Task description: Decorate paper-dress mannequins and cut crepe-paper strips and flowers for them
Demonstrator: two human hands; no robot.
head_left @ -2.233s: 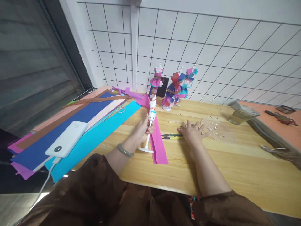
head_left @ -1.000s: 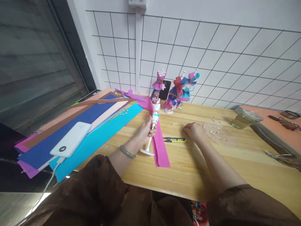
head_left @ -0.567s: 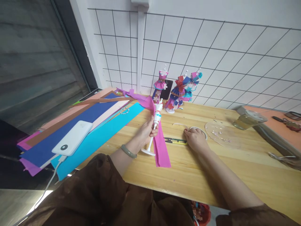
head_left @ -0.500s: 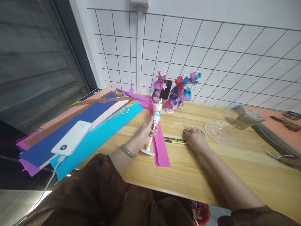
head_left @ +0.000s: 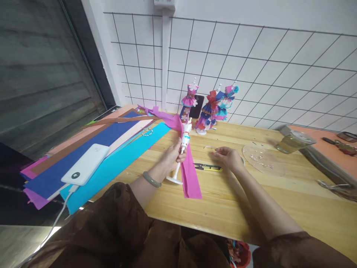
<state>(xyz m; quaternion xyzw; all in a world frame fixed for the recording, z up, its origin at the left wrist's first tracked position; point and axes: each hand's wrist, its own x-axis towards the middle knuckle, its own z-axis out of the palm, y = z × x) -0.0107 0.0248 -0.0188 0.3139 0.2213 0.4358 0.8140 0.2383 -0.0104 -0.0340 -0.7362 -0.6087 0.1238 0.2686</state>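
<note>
My left hand (head_left: 175, 154) is wrapped round the stem of a small white mannequin stand (head_left: 177, 169), held slightly tilted above the table. White material and a light blue band cover its torso. Beside and behind it runs a long magenta crepe paper strip (head_left: 192, 182). My right hand (head_left: 230, 158) is closed in a pinch at the end of a thin pale strip of tape (head_left: 209, 147). Mostly hidden behind that hand is a white tape roll (head_left: 243, 160). Yellow-and-black thread snips (head_left: 208, 167) lie between my hands.
Several crepe paper sheets (head_left: 117, 163) lie left, with a white power bank (head_left: 85, 164) and bead bracelet (head_left: 147, 131) on top. Dressed mannequins (head_left: 212, 108) and a phone (head_left: 198, 107) stand by the wall. A clear dish (head_left: 260, 156) and cup (head_left: 292, 143) are at right.
My right hand has risen slightly off the tape roll, its fingers now pinched at the strip's end. The snips show more fully. My left hand and the mannequin stand have barely moved.
</note>
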